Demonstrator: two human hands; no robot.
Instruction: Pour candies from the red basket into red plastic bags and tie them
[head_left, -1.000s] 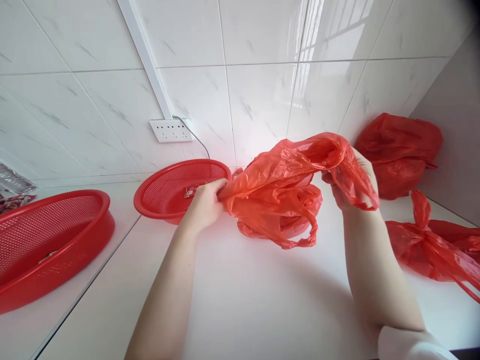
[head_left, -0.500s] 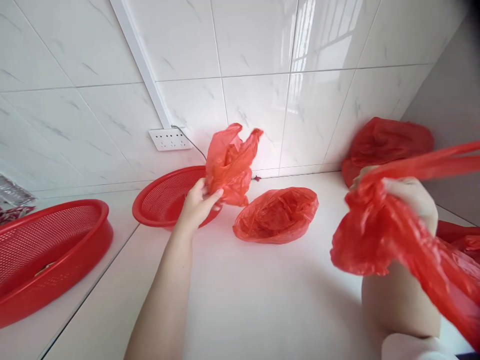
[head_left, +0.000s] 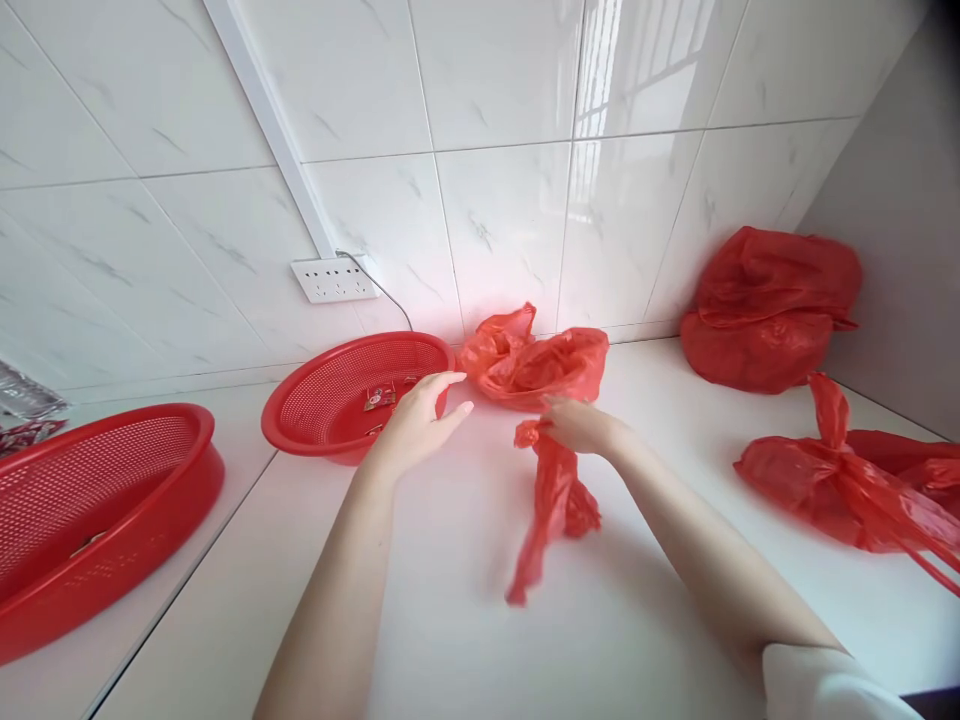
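My left hand is open beside the red basket, thumb and fingers apart, holding nothing. In the middle of the white table, my right hand grips a crumpled red plastic bag, which dangles below the fingers, its lower end blurred. Just beyond both hands, more thin red plastic bags lie bunched against the wall, one with an upright corner. The right fingertips are close to that bunch; whether they touch it I cannot tell. Small printed packets lie in the red basket.
A larger red basket stands at the left. Two full-looking red bags are stacked in the back right corner, with another knotted red bag nearer. A socket strip with a cable is on the tiled wall.
My left hand has let go of the red bag, which now lies with the other one nearer the wall. My right hand has swung from the far right to the middle, gripping a red bag.
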